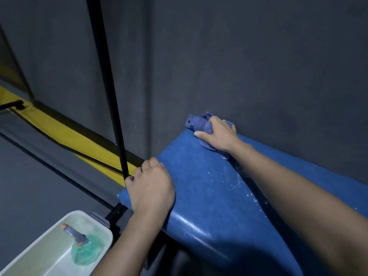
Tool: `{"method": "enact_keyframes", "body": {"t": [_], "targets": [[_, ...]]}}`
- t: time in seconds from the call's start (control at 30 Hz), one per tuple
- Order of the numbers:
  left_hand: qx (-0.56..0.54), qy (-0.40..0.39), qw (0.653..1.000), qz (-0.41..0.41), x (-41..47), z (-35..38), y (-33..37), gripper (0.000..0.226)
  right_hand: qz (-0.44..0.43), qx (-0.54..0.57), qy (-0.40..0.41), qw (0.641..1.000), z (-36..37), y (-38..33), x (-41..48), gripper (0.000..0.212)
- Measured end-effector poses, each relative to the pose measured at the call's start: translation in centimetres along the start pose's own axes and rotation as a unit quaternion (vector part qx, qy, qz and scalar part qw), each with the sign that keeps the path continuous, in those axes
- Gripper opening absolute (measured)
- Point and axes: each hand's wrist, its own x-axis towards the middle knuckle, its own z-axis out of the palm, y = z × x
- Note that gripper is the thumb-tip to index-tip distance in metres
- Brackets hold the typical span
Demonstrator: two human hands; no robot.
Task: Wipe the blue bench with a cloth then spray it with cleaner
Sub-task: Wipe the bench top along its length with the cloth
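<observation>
Right hand (218, 134) presses a crumpled blue-purple microfibre cloth (201, 124) onto the far corner of the padded blue vinyl bench (209, 192), against the dark grey wall (239, 56). Fingers curled over the wad, grasping it. Left hand (152, 188) braces the bench's near-left edge, fingers clenched over the rim beside a black upright pole (108, 86).

Bench long axis runs from about 11 o'clock to 5 o'clock. Unwiped droplets lie toward 5 o'clock from the cloth, along the dark seam.

Green translucent spray bottle (83, 246) lies in a white plastic tub (39, 246) at 7 o'clock; left hand is nearer. Judgement: wiping stage, spraying not begun.
</observation>
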Motion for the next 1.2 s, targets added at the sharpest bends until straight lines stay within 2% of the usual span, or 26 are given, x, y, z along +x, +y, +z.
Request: {"method": "enact_keyframes", "body": {"t": [0.13,0.3,0.4,0.47,0.57,0.63,0.7,0.8,0.9,1.0,1.1,1.2], "targets": [[0.004,0.011,1.0,-0.012,0.0,0.2,0.2,0.033,-0.004,-0.012,-0.031,0.999,1.0,-0.7,0.8,0.046],[0.009,0.005,1.0,-0.017,0.0,0.2,0.4,0.031,-0.081,0.006,-0.041,0.996,0.6,-2.1,-3.4,0.039],[-0.007,0.012,1.0,-0.016,0.0,0.1,0.4,0.032,-0.131,-0.017,-0.059,0.989,0.5,-2.5,-6.9,0.046],[-0.038,0.036,0.999,-0.008,0.1,0.1,0.3,0.033,-0.135,-0.012,-0.069,0.988,0.4,-2.8,-8.9,0.054],[-0.117,0.111,0.986,0.034,-0.6,-0.1,0.7,0.037,-0.135,-0.014,-0.065,0.989,0.4,-2.9,-11.2,0.048],[-0.13,0.121,0.98,0.092,-2.1,-0.2,1.7,0.041,-0.136,-0.012,-0.049,0.989,0.4,-2.7,-12.5,0.048],[-0.105,0.073,0.98,0.15,-3.5,0.1,2.9,0.049,-0.132,-0.015,-0.034,0.991,0.4,-2.0,-13.6,0.055],[-0.004,-0.002,0.982,0.189,-4.3,1.0,3.4,0.054,-0.087,-0.026,0.011,0.996,0.2,0.7,-15.3,0.06],[0.035,-0.013,0.982,0.188,-4.1,0.9,3.2,0.055,-0.004,-0.051,0.088,0.995,-0.5,4.9,-17.2,0.045],[0.042,-0.016,0.981,0.188,-4.4,0.7,3.5,0.056,0.079,-0.047,0.13,0.987,-2.0,7.1,-18.7,0.017],[0.033,-0.013,0.983,0.18,-4.5,0.8,3.6,0.055,0.067,0.023,0.173,0.982,-2.3,5.0,-19.2,0.013],[0.022,-0.009,0.984,0.174,-4.4,0.8,3.6,0.051,0.005,-0.014,0.182,0.983,-0.3,0.0,-19.0,0.03]]}}
